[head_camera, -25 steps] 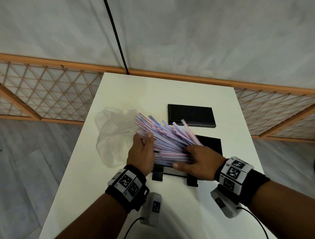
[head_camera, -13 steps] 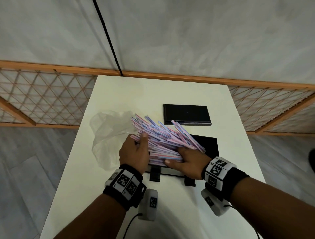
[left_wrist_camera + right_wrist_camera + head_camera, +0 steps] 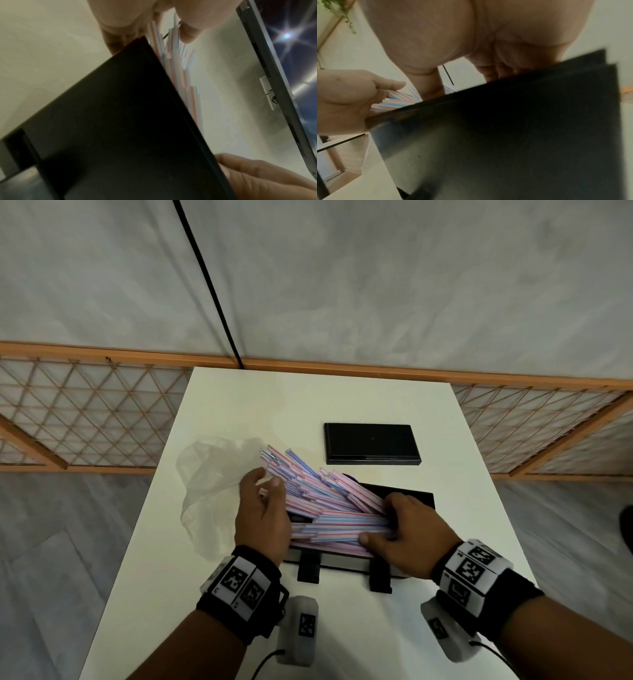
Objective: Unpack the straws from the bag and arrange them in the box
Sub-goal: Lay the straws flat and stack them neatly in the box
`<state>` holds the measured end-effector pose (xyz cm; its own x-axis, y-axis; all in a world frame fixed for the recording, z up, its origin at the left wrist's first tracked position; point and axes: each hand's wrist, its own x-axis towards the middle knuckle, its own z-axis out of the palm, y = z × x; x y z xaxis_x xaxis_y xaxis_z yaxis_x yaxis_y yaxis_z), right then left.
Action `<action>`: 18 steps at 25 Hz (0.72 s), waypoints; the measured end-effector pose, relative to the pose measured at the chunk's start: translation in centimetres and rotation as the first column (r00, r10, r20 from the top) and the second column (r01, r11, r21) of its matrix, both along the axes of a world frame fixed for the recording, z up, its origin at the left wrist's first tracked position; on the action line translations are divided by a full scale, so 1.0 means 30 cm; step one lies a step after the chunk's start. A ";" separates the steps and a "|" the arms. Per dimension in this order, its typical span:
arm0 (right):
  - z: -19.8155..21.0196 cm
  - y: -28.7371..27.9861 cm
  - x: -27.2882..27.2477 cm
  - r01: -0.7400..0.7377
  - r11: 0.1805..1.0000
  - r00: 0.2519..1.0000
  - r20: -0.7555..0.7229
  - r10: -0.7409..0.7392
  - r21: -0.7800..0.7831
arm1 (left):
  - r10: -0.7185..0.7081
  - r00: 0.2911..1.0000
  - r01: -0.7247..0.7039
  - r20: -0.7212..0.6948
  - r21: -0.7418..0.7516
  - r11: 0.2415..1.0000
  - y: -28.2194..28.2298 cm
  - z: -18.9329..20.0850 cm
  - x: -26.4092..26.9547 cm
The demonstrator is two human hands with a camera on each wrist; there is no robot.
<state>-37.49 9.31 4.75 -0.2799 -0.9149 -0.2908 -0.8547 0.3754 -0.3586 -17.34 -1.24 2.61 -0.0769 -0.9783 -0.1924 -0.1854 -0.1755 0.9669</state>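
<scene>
Should the fan of thin pink, blue and white striped plastic straws (image 3: 318, 501) be pressed down unevenly, its far ends, which overhang the shallow black rectangular box (image 3: 416, 495), could be tipped out towards the crumpled clear plastic bag (image 3: 209, 487). The bundle lies splayed across the box, gripped at one end by the right hand (image 3: 407, 534), while the left hand (image 3: 262, 515) is laid against the other side with fingers loosely spread.

Indoor room: white table (image 3: 342, 398), lattice screen (image 3: 85, 412)

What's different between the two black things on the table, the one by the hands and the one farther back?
The near black box is open and piled with striped straws, with both hands in it; the far black lid is bare and untouched. The box stands on two small black feet; the lid lies flat on the white table. Both are black, rectangular and of similar footprint.
</scene>
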 end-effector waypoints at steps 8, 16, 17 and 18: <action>-0.032 -0.042 0.053 -0.156 0.985 0.983 0.108 0.148 0.070 | 0.044 0.995 -0.029 -0.087 0.169 0.985 0.011 -0.036 -0.021; -0.040 -0.095 0.099 -0.148 0.987 0.985 0.099 0.141 0.067 | -0.233 0.972 0.234 0.025 -0.050 0.971 0.075 0.004 -0.028; -0.041 -0.098 0.104 -0.140 0.987 0.986 0.100 0.132 0.075 | -0.253 0.966 0.256 0.055 -0.080 0.963 0.076 0.005 -0.026; -0.039 -0.104 0.111 -0.141 0.988 0.987 0.086 0.136 0.057 | -0.263 0.963 0.268 0.064 -0.090 0.959 0.075 0.015 -0.024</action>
